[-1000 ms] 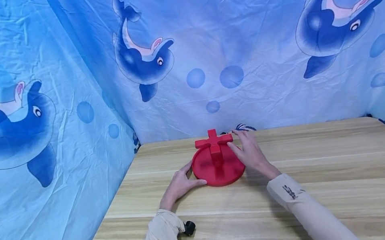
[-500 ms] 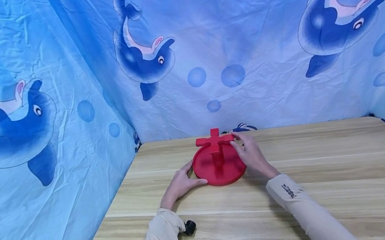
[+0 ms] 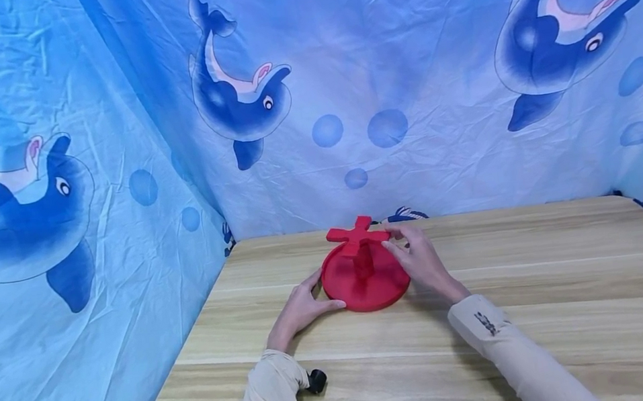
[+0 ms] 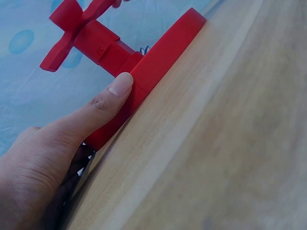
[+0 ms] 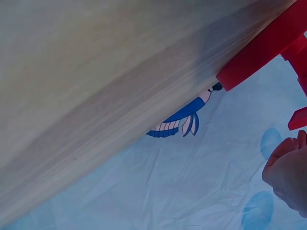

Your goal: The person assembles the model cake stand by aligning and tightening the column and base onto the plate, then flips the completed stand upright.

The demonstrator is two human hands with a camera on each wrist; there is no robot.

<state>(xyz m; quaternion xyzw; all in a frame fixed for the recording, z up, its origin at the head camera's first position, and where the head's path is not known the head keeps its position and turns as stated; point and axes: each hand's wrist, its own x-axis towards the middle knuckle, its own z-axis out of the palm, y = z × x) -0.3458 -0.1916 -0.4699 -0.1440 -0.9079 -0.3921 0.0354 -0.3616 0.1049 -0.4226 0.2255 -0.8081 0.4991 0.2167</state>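
Note:
A red valve-like piece stands upright on the table: a round base, a thick post and a four-armed cross handle on top. My left hand holds the base at its left side, thumb at the front rim and fingers reaching round behind. In the left wrist view the thumb lies against the base's edge. My right hand pinches the tip of the handle's right arm between thumb and fingers. In the right wrist view that hand is partly cut off, close below a handle arm.
The wood-grained table extends to both sides and toward me. A blue dolphin-print curtain hangs behind the table's far edge and along its left. A small black object sits at my left sleeve.
The cross handle has turned slightly clockwise as seen from above, its near arm shifting left. My right hand follows its arm a little toward me; my left hand and the base stay put.

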